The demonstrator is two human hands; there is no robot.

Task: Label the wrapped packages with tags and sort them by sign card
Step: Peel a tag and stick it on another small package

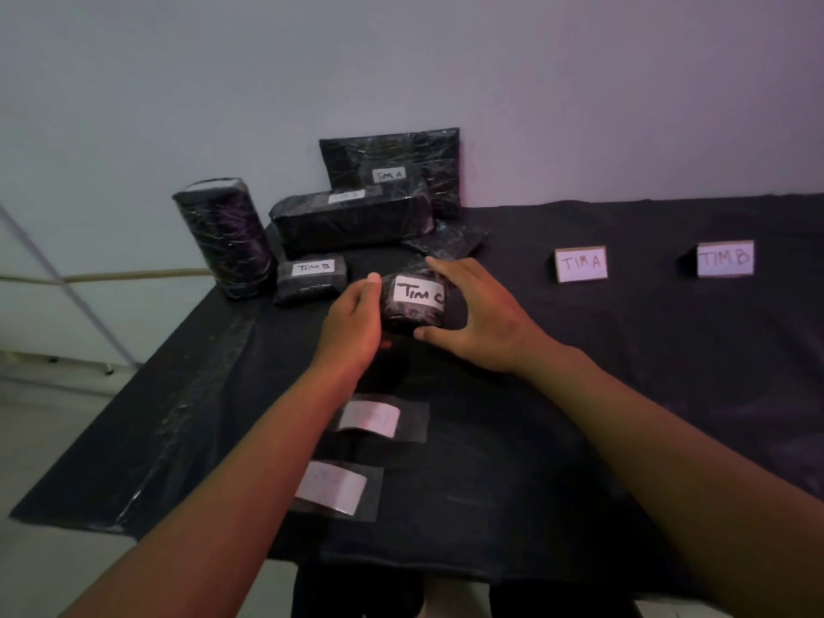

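Black wrapped packages [352, 218] with white tags [418, 294], black tablecloth [624, 394], pale sign cards [581, 264]

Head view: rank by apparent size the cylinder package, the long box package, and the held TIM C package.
1. long box package
2. cylinder package, close to it, so this order is unsure
3. TIM C package, smallest even though nearest the camera

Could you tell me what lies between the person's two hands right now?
In the head view, a small black wrapped package bearing a white TIM C tag sits between the left hand and right hand, both gripping it.
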